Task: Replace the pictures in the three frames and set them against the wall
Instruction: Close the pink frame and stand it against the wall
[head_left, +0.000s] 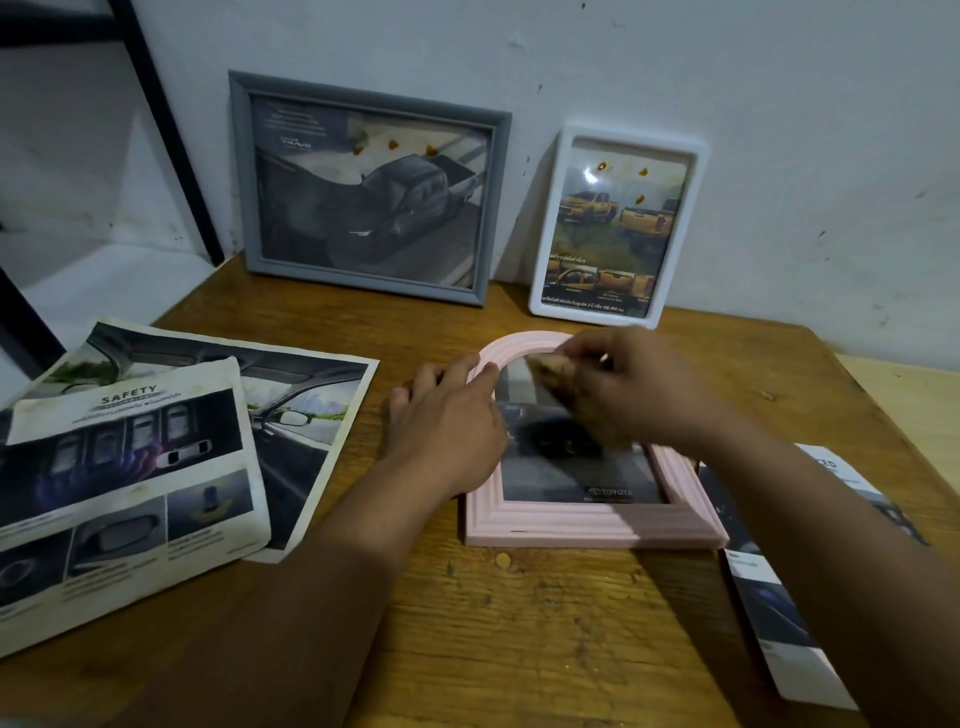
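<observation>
Our pink frame (587, 525) lay flat, arch toward the wall (727, 78); left hand (447, 421) spread on it; right hand (623, 389) pinched a cloth (553, 371).

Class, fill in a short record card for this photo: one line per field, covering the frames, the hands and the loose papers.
Against wall: grey frame and white frame, each with a truck picture
Flat on table: pink frame, arched top
Left hand: rests on the pink frame's left edge
Right hand: over the frame's glass; grip blurred
Loose papers: brochure pages left, leaflet right
</observation>
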